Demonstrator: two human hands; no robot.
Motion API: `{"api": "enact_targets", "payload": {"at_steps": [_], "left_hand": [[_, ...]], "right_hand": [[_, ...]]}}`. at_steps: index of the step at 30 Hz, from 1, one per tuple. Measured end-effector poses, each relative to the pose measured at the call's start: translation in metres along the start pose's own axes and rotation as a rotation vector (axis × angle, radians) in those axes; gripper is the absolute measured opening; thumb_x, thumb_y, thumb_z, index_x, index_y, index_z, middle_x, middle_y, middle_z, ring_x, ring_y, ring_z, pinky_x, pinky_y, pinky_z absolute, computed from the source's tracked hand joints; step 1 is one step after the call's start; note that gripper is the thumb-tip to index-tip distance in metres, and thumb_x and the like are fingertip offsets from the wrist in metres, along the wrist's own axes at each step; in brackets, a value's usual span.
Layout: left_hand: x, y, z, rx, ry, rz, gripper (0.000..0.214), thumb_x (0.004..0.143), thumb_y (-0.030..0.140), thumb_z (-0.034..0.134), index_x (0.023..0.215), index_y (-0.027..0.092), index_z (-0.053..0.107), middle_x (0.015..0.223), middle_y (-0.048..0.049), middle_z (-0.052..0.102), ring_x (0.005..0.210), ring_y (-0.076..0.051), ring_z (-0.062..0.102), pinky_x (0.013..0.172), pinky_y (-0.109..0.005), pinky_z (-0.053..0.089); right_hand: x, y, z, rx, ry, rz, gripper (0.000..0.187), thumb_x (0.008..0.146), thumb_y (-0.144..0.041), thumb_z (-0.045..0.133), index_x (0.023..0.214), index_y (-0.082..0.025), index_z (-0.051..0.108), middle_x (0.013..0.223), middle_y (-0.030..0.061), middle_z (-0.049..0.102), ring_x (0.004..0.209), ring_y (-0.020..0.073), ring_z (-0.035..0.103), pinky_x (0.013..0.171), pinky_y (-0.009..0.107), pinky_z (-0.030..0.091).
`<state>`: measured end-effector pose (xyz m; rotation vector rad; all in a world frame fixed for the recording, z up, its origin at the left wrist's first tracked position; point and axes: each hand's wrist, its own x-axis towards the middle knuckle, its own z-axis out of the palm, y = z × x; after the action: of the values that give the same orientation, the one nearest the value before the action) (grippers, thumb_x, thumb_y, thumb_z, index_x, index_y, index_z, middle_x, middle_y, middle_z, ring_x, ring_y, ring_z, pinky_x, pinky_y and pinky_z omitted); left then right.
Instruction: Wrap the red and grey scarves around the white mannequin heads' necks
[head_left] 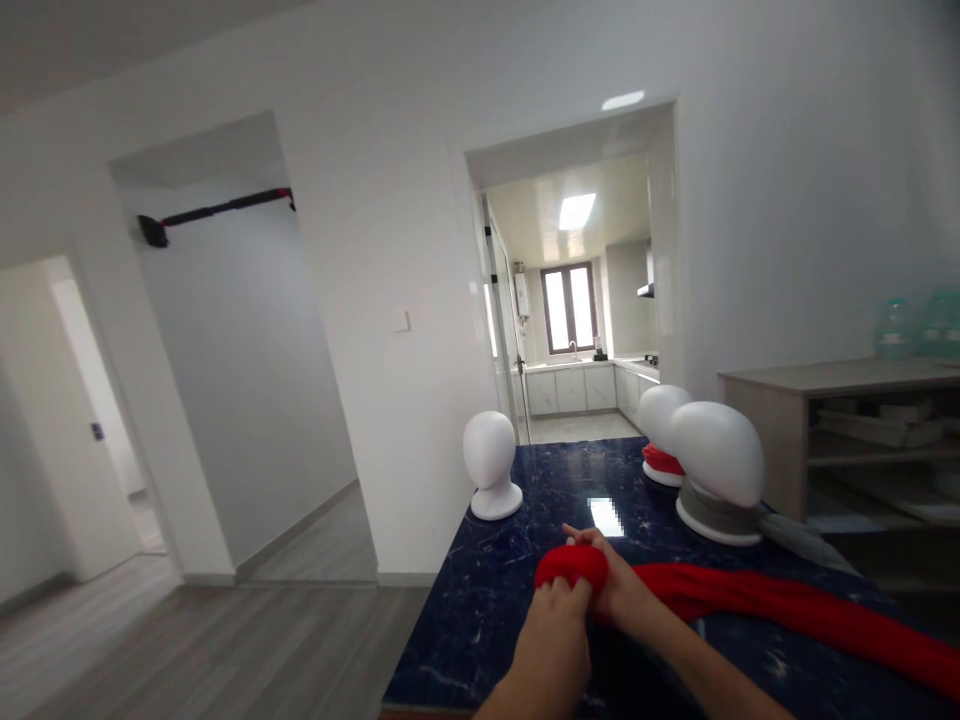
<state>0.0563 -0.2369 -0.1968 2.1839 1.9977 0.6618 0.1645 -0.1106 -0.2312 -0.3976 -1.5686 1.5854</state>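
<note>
A long red scarf (757, 592) runs over the dark blue marbled table from the right edge of the picture. Its near end is bunched into a rounded roll between my hands. My left hand (553, 630) grips this bundle from the near side, fingers curled over it. On the bundle's right side, my right hand (619, 582) closes around it, with fingertips showing above the far edge. The underside of the bundle is hidden. Beyond my hands, a bare white mannequin head (489, 455) stands upright at the table's far left.
At the right stands a white mannequin head (720, 455) with a grey scarf (716, 510) round its neck. Behind it, another head (660, 410) wears red cloth (662, 460). A shelf unit (761, 430) with bottles (894, 330) stands beyond the table (450, 620).
</note>
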Motion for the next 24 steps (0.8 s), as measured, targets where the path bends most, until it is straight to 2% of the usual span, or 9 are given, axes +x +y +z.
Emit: {"api": "enact_targets", "payload": {"at_steps": [2, 5, 8, 10, 12, 15, 18, 21, 24], "left_hand": [[-0.002, 0.003, 0.002, 0.044, -0.012, 0.025, 0.06, 0.087, 0.009, 0.042, 0.141, 0.026, 0.062, 0.129, -0.0154, 0.068, 0.117, -0.035, 0.062, 0.106, -0.051, 0.048], [-0.004, 0.006, -0.001, 0.085, -0.017, 0.052, 0.051, 0.089, 0.013, 0.044, 0.133, 0.026, 0.065, 0.126, -0.015, 0.069, 0.114, -0.035, 0.065, 0.101, -0.051, 0.051], [-0.003, 0.012, -0.012, 0.095, -0.042, 0.065, 0.037, 0.093, 0.021, 0.046, 0.124, 0.026, 0.067, 0.119, -0.0134, 0.071, 0.102, -0.032, 0.069, 0.09, -0.047, 0.055], [0.0, 0.017, -0.022, 0.049, -0.035, 0.104, 0.032, 0.095, 0.027, 0.049, 0.121, 0.028, 0.067, 0.119, -0.0109, 0.071, 0.1, -0.03, 0.07, 0.088, -0.044, 0.057], [0.006, 0.02, -0.03, -0.019, -0.013, 0.168, 0.03, 0.094, 0.026, 0.052, 0.118, 0.029, 0.068, 0.124, -0.0084, 0.07, 0.106, -0.027, 0.069, 0.093, -0.041, 0.057], [0.015, 0.019, -0.031, -0.085, 0.026, 0.253, 0.033, 0.091, 0.018, 0.054, 0.119, 0.028, 0.069, 0.136, -0.0063, 0.065, 0.121, -0.025, 0.063, 0.107, -0.038, 0.053], [0.022, 0.014, -0.015, -0.075, 0.061, 0.322, 0.049, 0.089, 0.018, 0.06, 0.137, 0.029, 0.062, 0.158, -0.0065, 0.052, 0.138, -0.028, 0.053, 0.121, -0.042, 0.044], [0.023, 0.012, 0.008, -0.016, 0.088, 0.398, 0.06, 0.095, 0.023, 0.057, 0.153, 0.034, 0.049, 0.172, -0.0058, 0.034, 0.153, -0.031, 0.039, 0.128, -0.046, 0.037], [0.021, 0.007, 0.014, 0.023, 0.126, 0.332, 0.053, 0.099, 0.025, 0.049, 0.15, 0.038, 0.052, 0.166, -0.0064, 0.044, 0.146, -0.029, 0.049, 0.119, -0.044, 0.046]], "right_hand": [[0.004, -0.002, 0.003, 0.037, -0.016, 0.028, 0.048, 0.079, -0.068, 0.074, 0.104, -0.028, 0.073, 0.101, 0.0043, 0.076, 0.097, 0.0283, 0.072, 0.101, 0.051, 0.055], [-0.011, -0.02, 0.001, -0.018, -0.19, 0.038, 0.04, 0.073, -0.049, 0.087, 0.101, -0.023, 0.079, 0.104, 0.0075, 0.079, 0.104, 0.0313, 0.072, 0.108, 0.05, 0.05], [-0.031, -0.034, -0.001, 0.014, -0.315, 0.097, 0.039, 0.075, -0.034, 0.086, 0.111, -0.019, 0.08, 0.116, 0.0104, 0.079, 0.117, 0.0343, 0.069, 0.111, 0.05, 0.047], [-0.04, -0.03, -0.005, 0.112, -0.243, 0.184, 0.039, 0.077, -0.035, 0.083, 0.112, -0.02, 0.08, 0.112, 0.0098, 0.08, 0.116, 0.0347, 0.071, 0.107, 0.05, 0.05], [-0.043, -0.021, -0.01, 0.139, -0.147, 0.256, 0.034, 0.078, -0.041, 0.082, 0.105, -0.021, 0.08, 0.097, 0.0077, 0.08, 0.104, 0.0339, 0.075, 0.102, 0.053, 0.053], [-0.042, -0.008, -0.022, 0.092, -0.055, 0.247, 0.032, 0.08, -0.048, 0.081, 0.1, -0.023, 0.079, 0.084, 0.0058, 0.078, 0.093, 0.033, 0.076, 0.097, 0.056, 0.056], [-0.039, -0.005, -0.036, -0.007, -0.005, 0.103, 0.039, 0.078, -0.048, 0.083, 0.109, -0.025, 0.078, 0.105, 0.0088, 0.08, 0.105, 0.0345, 0.075, 0.106, 0.055, 0.053], [-0.039, -0.008, -0.051, -0.264, 0.093, -0.095, 0.05, 0.08, -0.051, 0.08, 0.124, -0.027, 0.075, 0.129, 0.0128, 0.075, 0.123, 0.0379, 0.068, 0.114, 0.055, 0.048], [-0.046, -0.016, -0.073, -0.578, 0.186, -0.216, 0.058, 0.088, -0.052, 0.071, 0.143, -0.032, 0.064, 0.144, 0.011, 0.067, 0.134, 0.0384, 0.061, 0.118, 0.055, 0.045]]}}
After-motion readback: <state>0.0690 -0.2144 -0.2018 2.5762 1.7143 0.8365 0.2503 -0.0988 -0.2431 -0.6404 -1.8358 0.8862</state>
